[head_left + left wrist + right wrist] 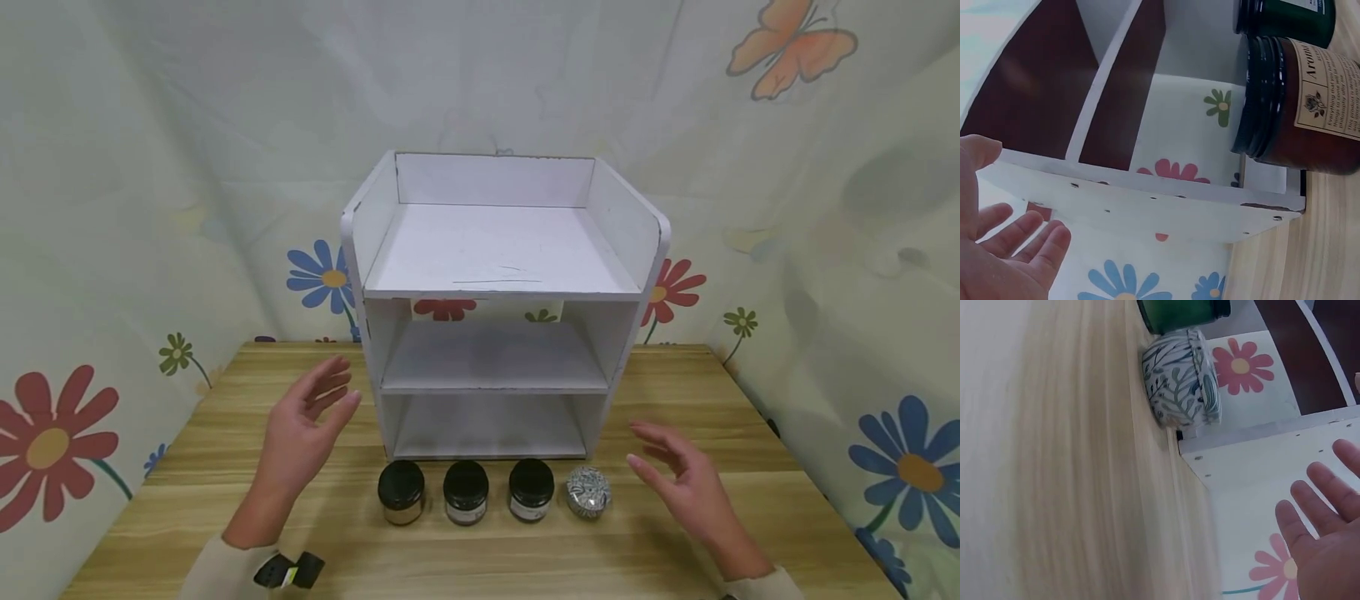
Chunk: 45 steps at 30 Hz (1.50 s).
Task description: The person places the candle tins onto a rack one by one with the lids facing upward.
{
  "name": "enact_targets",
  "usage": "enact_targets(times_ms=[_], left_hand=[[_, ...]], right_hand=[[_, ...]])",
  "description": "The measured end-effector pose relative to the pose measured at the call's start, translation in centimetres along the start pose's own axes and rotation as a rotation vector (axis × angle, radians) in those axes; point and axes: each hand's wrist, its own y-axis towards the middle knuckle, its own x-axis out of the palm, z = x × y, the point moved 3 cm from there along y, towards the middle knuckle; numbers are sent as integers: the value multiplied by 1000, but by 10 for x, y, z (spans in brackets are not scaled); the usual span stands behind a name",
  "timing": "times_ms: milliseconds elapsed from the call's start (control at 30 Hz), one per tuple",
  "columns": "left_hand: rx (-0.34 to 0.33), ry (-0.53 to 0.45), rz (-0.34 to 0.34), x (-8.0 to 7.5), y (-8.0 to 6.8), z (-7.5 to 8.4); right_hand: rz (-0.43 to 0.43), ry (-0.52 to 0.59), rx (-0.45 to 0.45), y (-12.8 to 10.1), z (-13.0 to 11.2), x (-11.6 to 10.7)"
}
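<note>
My left hand (306, 429) hovers left of a white shelf unit (495, 389), fingers loosely bent and holding nothing. On the other side my right hand (686, 483) is held over the table, relaxed, with nothing in it. Between the hands a row stands in front of the shelf: an amber jar (1325, 106) with a black lid and paper label at the left, two more black-lidded jars (466, 492) (531, 490), and a small round tin (1179, 378) with a leaf pattern at the right. The tin is nearest the right hand, the amber jar nearest the left.
The wooden table (480, 562) carries the shelf unit, which has a walled top and two lower compartments. Behind and at both sides hangs a pale cloth (247, 108) printed with flowers and a butterfly. A black strap (288, 572) is on the left sleeve.
</note>
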Motion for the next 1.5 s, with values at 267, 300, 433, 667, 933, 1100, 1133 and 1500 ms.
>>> enact_targets(times_ms=[267, 300, 433, 667, 933, 1100, 1133, 1500], left_hand=[[-18, 1, 10, 4, 4, 2], [-19, -3, 10, 4, 5, 2], [-24, -25, 8, 6, 6, 3], [-23, -14, -4, 7, 10, 1], [-49, -60, -22, 9, 14, 5], [-74, -59, -26, 10, 16, 6], [-81, -59, -27, 10, 17, 6], [-67, -80, -26, 14, 24, 8]], right_hand=[[-27, 116, 232, -2, 0, 2], [-27, 120, 240, -2, 0, 2], [-42, 157, 257, -3, 0, 3], [-78, 245, 259, -6, 1, 8], [-108, 317, 283, -9, 7, 14], [-135, 326, 294, -11, 12, 19], [-141, 330, 289, -12, 12, 20], [-187, 403, 225, -15, 20, 30]])
